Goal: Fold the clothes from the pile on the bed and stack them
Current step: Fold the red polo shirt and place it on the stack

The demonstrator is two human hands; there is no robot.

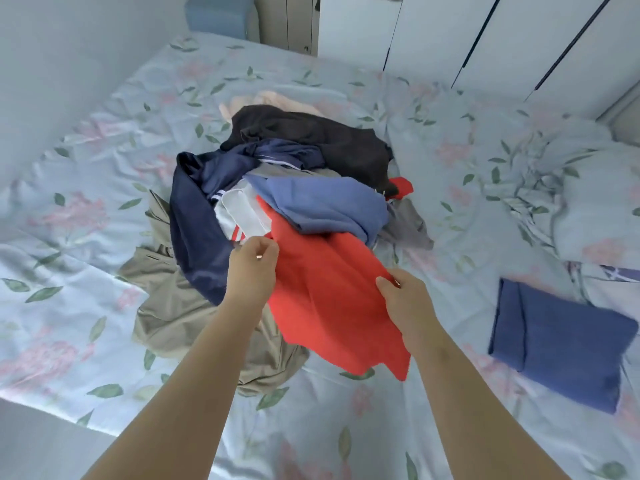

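A pile of clothes (294, 168) lies in the middle of the bed (86, 237), with black, navy, blue, white, grey and beige garments heaped together. A red garment (329, 299) hangs out of the pile's near side. My left hand (254, 268) pinches its upper left edge. My right hand (408, 299) grips its right edge. The cloth is stretched between the two hands, and its far end runs under a blue garment (325, 202). One folded blue garment (561, 344) lies flat on the bed at the right.
A rumpled floral duvet and pillow (588, 188) lie at the right of the bed. White wardrobe doors (485, 39) stand behind the bed. A wall runs along the left side. The bed's near edge (52, 407) is at the lower left.
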